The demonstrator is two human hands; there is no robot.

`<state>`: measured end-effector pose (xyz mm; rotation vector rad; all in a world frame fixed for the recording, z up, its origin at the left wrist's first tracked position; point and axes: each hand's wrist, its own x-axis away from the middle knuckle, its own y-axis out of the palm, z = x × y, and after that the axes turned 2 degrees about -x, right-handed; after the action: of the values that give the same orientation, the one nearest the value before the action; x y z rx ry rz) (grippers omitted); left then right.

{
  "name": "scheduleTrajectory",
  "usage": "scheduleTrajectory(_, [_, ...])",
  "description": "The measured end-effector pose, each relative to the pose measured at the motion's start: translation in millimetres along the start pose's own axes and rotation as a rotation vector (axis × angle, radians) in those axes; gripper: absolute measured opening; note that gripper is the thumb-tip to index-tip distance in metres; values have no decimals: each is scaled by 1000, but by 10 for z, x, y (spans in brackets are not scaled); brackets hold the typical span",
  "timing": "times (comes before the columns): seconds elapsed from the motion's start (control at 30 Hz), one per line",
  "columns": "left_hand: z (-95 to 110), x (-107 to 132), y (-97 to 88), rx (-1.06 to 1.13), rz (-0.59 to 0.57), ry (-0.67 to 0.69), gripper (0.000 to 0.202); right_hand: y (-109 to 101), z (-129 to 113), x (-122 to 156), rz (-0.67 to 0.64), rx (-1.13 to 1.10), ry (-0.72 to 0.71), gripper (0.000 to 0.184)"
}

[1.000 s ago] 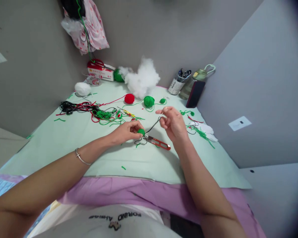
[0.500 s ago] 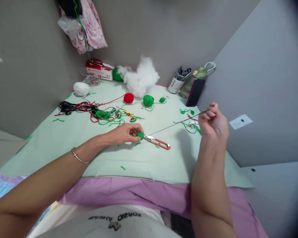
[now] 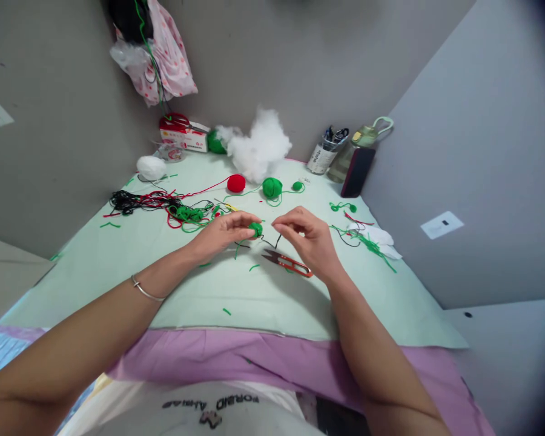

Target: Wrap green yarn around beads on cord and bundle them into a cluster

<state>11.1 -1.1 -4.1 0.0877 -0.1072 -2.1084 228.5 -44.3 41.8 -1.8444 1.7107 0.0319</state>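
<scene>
Between the thumb and fingers of my left hand is a small green crocheted piece, its far side hidden by the fingers. My right hand is closed in a pinch just to the right of it, not touching it. Slack black thread hangs below the right fingertips and loops toward the green piece; whether a needle is in the pinch is too small to tell. Orange-handled thread snips lie on the table below the right hand, with a white wisp of stuffing by their tips.
Behind the hands are a red yarn ball, a green yarn ball and fluffy white stuffing. Tangled black yarn lies left. A phone leans against a bottle beside a pen cup. Green scraps lie right.
My right hand has come down and left from the far right to beside the green piece. The black thread, stretched taut before, now hangs slack. My left hand has lifted slightly with the piece.
</scene>
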Motion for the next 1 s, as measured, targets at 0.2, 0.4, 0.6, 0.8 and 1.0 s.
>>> scheduleTrajectory(0.2, [-31,-23,-33,29,46,15,37,84,-3,77,-53,270,-153,14])
scheduleTrajectory(0.4, [-9,-18,-28,-3,66,25,39,100,35,84,-89,305,-184,13])
scheduleTrajectory(0.6, [-13,-23,-13,-65,112,66,36,137,40,88,-106,332,-173,14])
scheduleTrajectory(0.8, [-26,-20,8,-51,155,108,35,221,-6,109,-79,301,-92,14])
scheduleTrajectory(1.0, [-34,-13,46,-6,209,138,35,332,45,105,-59,9,175,12])
